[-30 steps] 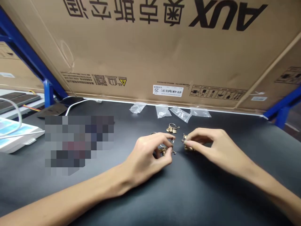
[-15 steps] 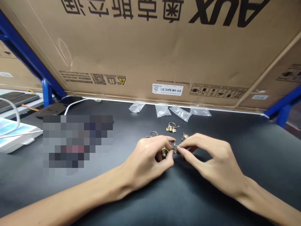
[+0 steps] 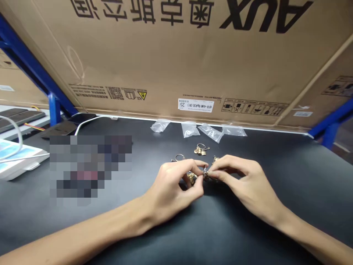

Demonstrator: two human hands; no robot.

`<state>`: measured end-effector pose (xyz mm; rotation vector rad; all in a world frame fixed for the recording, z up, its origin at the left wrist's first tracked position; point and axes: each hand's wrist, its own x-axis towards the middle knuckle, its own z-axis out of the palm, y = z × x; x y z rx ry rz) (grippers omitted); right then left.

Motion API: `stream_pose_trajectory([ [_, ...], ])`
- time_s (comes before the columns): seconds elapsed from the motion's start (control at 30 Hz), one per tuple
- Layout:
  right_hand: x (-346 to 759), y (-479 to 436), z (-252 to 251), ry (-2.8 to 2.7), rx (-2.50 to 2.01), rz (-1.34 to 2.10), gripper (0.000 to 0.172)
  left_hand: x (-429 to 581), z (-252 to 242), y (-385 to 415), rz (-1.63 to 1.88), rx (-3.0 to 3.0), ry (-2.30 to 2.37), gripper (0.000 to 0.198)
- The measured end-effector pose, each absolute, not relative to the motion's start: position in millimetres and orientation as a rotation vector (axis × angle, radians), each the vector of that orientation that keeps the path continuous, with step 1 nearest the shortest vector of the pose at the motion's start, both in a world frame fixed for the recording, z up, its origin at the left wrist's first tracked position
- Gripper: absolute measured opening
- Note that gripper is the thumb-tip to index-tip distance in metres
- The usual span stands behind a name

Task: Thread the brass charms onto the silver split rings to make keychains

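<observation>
- Our left hand [image 3: 176,184] is closed in a pinch, with thumb and forefinger gripping a small brass keyring [image 3: 199,176] just above the desk [image 3: 248,228].
- Our right hand [image 3: 242,180] is pinched shut on the same brass keyring from the other side, so the fingertips of both hands meet over it.
- The parts are too small for us to tell whether we hold one piece or two pieces being brought together.
- A loose ring [image 3: 178,158] lies on the desk just beyond our left hand.
- A second keyring [image 3: 201,149], with a charm on it, lies a little farther out, between the two hands.
- A small brass piece [image 3: 215,159] shows just past our right forefinger, almost touching it.
- Four clear plastic bags [image 3: 191,129] lie in a row well beyond the hands, near the foot of a big cardboard box [image 3: 176,55]. They look flat and empty.
- We judge the work to be partway along. The bags appear already emptied and their metal parts are out on the desk, while only the piece in our hands is being handled.
- The loose ring, the second keyring and the small brass piece lie untouched.
- A white cable [image 3: 82,127] runs off far to the left of our left hand.
</observation>
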<state>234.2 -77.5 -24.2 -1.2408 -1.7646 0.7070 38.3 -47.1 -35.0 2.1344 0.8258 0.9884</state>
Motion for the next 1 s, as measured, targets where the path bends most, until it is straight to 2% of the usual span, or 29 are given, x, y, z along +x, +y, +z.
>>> stream_pose_trajectory([
  [0.13,232,-76,-25,-1.67,-1.259,0.89,0.016,39,-35,-47,0.988,2.085,0.798,0.009],
  [0.23,230,-78,-26,-1.692,-1.278,0.9,0.018,39,-37,-45,0.957,2.027,0.819,0.009],
  [0.53,231,-81,-28,-1.789,-1.316,0.517,0.015,38,-39,-43,1.006,2.194,0.803,0.01],
  [0.67,232,-82,-33,-1.953,-1.155,0.332,0.011,37,-38,-43,0.974,2.225,0.828,0.01],
  [0.83,240,-80,-33,-2.155,-0.968,0.038,0.016,37,-39,-43,0.988,2.276,0.822,0.01],
  [1.0,261,-62,-32,-2.112,-1.279,-0.11,0.017,35,-41,-40,1.041,2.293,0.806,0.01],
])
